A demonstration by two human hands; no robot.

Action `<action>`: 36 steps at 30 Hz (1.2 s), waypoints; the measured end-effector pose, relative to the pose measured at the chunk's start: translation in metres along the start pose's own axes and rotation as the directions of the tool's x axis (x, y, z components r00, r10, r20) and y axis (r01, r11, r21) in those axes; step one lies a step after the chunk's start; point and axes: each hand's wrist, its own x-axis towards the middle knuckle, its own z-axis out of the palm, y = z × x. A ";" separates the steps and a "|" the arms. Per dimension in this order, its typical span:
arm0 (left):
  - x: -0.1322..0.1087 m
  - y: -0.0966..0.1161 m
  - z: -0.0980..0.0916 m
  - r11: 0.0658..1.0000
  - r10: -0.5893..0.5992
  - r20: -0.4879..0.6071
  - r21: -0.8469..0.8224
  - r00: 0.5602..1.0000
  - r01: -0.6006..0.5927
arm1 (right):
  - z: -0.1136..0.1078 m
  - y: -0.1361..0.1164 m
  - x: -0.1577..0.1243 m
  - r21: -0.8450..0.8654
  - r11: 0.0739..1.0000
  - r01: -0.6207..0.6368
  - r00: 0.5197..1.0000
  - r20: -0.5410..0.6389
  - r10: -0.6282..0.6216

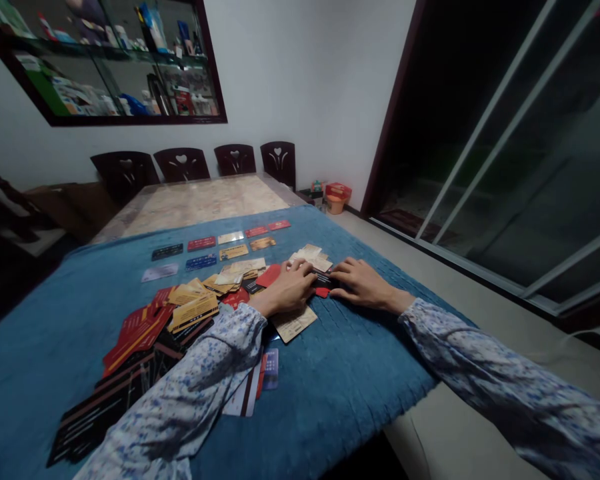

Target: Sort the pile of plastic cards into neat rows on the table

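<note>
Both my hands are over the right end of a large spread of loose cards on a blue cloth. A black card (pixel 323 279) with pale print lies between them, a small red piece (pixel 323 292) at its near edge. My left hand (pixel 291 288) has bent fingers at the card's left end. My right hand (pixel 361 283) holds its right end, thumb apart from the fingers. Beige cards (pixel 311 255) lie just beyond, and another beige card (pixel 295 325) is under my left wrist. Yellow cards (pixel 196 312), red cards (pixel 139 331) and black cards (pixel 105 407) fan out to the left.
Separate cards lie in rows farther back, including a dark green card (pixel 167 251) and a blue card (pixel 201 262). White and purple cards (pixel 271 369) lie near my left forearm. The blue cloth (pixel 330 373) covers the table's near part. Chairs (pixel 235 160) stand behind.
</note>
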 end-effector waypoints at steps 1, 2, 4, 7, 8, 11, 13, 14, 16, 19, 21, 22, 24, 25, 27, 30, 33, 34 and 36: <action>0.000 -0.001 0.000 1.000 0.003 0.003 0.001 1.000 -0.003 | 0.000 -0.001 0.000 0.000 1.000 0.004 1.000 -0.002 -0.004; -0.001 -0.001 -0.001 1.000 0.005 0.009 -0.001 1.000 -0.005 | 0.001 -0.003 0.000 0.001 1.000 0.007 1.000 -0.002 -0.007; -0.002 -0.001 -0.003 1.000 0.002 0.020 -0.011 1.000 -0.002 | 0.001 -0.005 0.001 0.002 1.000 0.012 1.000 0.002 -0.012; -0.003 0.000 -0.008 0.999 -0.013 0.025 -0.039 1.000 0.013 | 0.003 -0.007 0.002 0.010 1.000 0.015 1.000 0.001 -0.015; -0.003 0.000 -0.010 0.999 -0.017 0.026 -0.046 1.000 0.018 | 0.004 -0.007 0.003 0.016 1.000 0.019 1.000 -0.006 -0.018; -0.004 0.000 -0.014 0.998 -0.023 0.021 -0.053 1.000 0.024 | 0.006 -0.006 0.004 0.038 0.998 0.043 0.998 -0.051 -0.041; -0.004 0.000 -0.015 0.999 -0.019 0.014 -0.043 1.000 0.019 | 0.008 -0.005 0.005 0.047 0.996 0.070 0.994 -0.087 -0.066; -0.004 -0.001 -0.016 0.999 -0.018 0.013 -0.035 1.000 0.019 | 0.009 -0.005 0.006 0.050 0.995 0.085 0.992 -0.103 -0.079; -0.004 -0.002 -0.017 0.999 -0.028 0.019 -0.023 0.999 0.028 | 0.012 -0.005 0.007 0.054 0.992 0.111 0.986 -0.134 -0.103; -0.005 -0.002 -0.021 0.999 -0.050 0.041 -0.019 0.998 0.050 | 0.014 -0.005 0.008 0.072 0.986 0.148 0.976 -0.174 -0.134; -0.005 -0.002 -0.024 0.998 -0.057 0.054 -0.021 0.997 0.058 | 0.016 -0.004 0.008 0.087 0.981 0.175 0.967 -0.200 -0.155; -0.004 -0.002 -0.025 0.998 -0.059 0.059 -0.023 0.997 0.060 | 0.016 -0.004 0.008 0.092 0.978 0.189 0.963 -0.214 -0.166; -0.004 -0.003 -0.026 0.997 -0.061 0.074 -0.033 0.995 0.064 | 0.017 -0.003 0.009 0.092 0.973 0.213 0.952 -0.245 -0.185; -0.004 -0.004 -0.027 0.997 -0.060 0.081 -0.041 0.995 0.064 | 0.017 -0.002 0.009 0.089 0.971 0.223 0.946 -0.260 -0.194; -0.004 -0.005 -0.029 0.996 -0.056 0.083 -0.061 0.995 0.061 | 0.016 -0.002 0.009 0.086 0.967 0.238 0.935 -0.288 -0.204; -0.004 -0.008 -0.032 0.995 -0.049 0.048 -0.084 0.998 0.053 | 0.014 -0.003 0.010 0.089 0.968 0.234 0.926 -0.324 -0.194; -0.004 -0.014 -0.033 0.990 -0.023 0.008 -0.141 1.000 0.023 | 0.012 -0.004 0.012 0.080 0.979 0.189 0.926 -0.347 -0.151; -0.004 -0.017 -0.033 0.986 -0.015 -0.004 -0.167 1.000 0.014 | 0.012 -0.004 0.013 0.077 0.983 0.169 0.926 -0.355 -0.132; -0.004 -0.022 -0.031 0.978 -0.023 -0.040 -0.206 0.999 0.014 | 0.014 -0.003 0.018 0.079 0.987 0.138 0.917 -0.388 -0.097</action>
